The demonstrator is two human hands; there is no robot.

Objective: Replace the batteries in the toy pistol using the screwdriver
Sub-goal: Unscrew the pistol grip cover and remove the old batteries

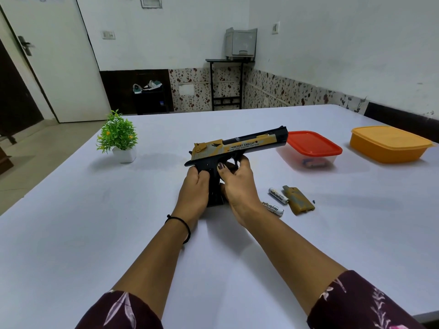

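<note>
toy pistol (240,144) stands upright at table (142,233) centre, butt of the grip down on the surface, barrel level and pointing right and a bit away from me. printed side faces me. my left hand (194,186) is wrapped round the back of the grip. my right hand (237,186) is curled round the front of the grip under the trigger guard, thumb laid on the side. both hands are clamped on the pistol. the open battery bay is hidden by my fingers, so i cannot tell if it is empty.

two batteries (278,195) lie flat just right of the pistol's butt, one nearer me than the other. their long axes run diagonally, far-left to near-right. they are on my right hand's side, near it and not touching it, so i judge the right hand reaches and the left holds the pistol steady.

the tan grip cover (299,200) lies just right of the batteries, a small blue screw (313,201) beside it. no screwdriver in view.

further right of the pistol: a red-lidded box (313,143) by the muzzle, then an orange box (389,143). left of the pistol, well apart: a small potted plant (118,136).
</note>
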